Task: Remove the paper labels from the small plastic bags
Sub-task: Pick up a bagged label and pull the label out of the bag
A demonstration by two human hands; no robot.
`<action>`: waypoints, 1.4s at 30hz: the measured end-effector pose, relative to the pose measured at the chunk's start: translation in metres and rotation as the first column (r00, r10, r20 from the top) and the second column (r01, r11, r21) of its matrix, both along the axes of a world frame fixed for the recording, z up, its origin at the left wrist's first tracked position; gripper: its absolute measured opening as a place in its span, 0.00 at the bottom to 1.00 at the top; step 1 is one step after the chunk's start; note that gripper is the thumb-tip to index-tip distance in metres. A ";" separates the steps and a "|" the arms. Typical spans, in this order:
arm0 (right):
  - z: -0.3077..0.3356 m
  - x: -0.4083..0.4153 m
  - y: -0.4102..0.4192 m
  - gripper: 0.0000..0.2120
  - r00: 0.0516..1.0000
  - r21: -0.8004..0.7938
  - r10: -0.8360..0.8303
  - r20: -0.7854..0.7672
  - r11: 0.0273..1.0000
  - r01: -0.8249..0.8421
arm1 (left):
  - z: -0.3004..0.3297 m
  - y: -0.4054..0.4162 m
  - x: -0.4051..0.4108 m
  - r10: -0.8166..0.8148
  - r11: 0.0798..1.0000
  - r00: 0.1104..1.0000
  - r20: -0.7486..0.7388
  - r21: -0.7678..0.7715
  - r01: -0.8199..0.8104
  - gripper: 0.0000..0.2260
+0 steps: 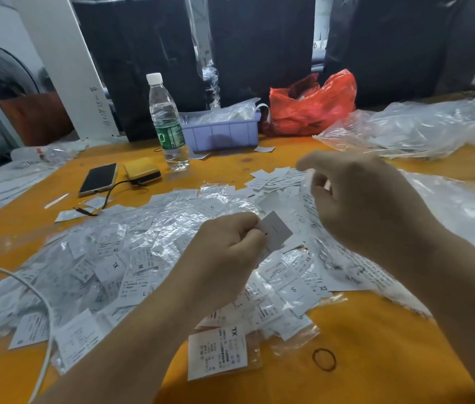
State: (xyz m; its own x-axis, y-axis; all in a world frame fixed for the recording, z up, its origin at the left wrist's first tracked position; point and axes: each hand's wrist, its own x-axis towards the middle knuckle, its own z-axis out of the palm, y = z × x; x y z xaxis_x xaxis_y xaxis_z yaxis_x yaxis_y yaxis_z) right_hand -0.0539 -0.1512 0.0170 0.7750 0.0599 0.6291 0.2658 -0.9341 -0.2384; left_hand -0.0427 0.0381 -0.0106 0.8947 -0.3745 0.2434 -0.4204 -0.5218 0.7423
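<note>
A wide heap of small clear plastic bags with white paper labels [119,258] covers the orange table [376,345]. My left hand [227,246] is curled over the heap and pinches a small white label [275,231] that sticks out to its right. My right hand [356,196] hovers higher and further back, fingers loosely curled with the thumb and forefinger close together; nothing clearly shows between them. Just beyond it lies a small pile of loose white labels [274,177]. A bagged label marked XL [218,352] lies near the front.
A water bottle [167,123], a blue tray [221,132] and a red plastic bag [312,106] stand at the back. A phone [98,179] and a yellow device [142,172] lie at the left. Clear bags [420,132] pile at the right. A rubber band [323,359] and white cable [41,301] lie near me.
</note>
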 end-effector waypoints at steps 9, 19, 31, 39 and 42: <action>-0.010 0.003 0.020 0.18 0.810 0.773 0.586 -0.001 0.515 -0.371 | 0.001 0.003 0.001 0.039 0.998 0.999 0.009 -0.048 -0.038 0.09; -0.006 -0.001 0.025 0.09 0.795 0.910 0.601 0.079 0.282 -0.304 | 0.007 0.003 0.000 -0.007 0.991 0.995 -0.104 -0.136 -0.007 0.12; -0.017 0.002 0.031 0.09 0.803 0.864 0.595 -0.027 0.417 -0.280 | 0.008 0.002 0.001 -0.129 0.961 0.980 -0.151 -0.262 0.086 0.12; -0.013 0.004 0.026 0.13 0.776 0.901 0.630 0.036 0.316 -0.298 | 0.012 0.007 0.005 -0.034 0.923 0.991 -0.130 -0.384 -0.019 0.10; -0.014 0.007 0.024 0.25 0.772 0.942 0.635 0.029 0.241 -0.234 | 0.014 0.007 0.005 -0.028 0.918 0.993 -0.118 -0.395 -0.021 0.12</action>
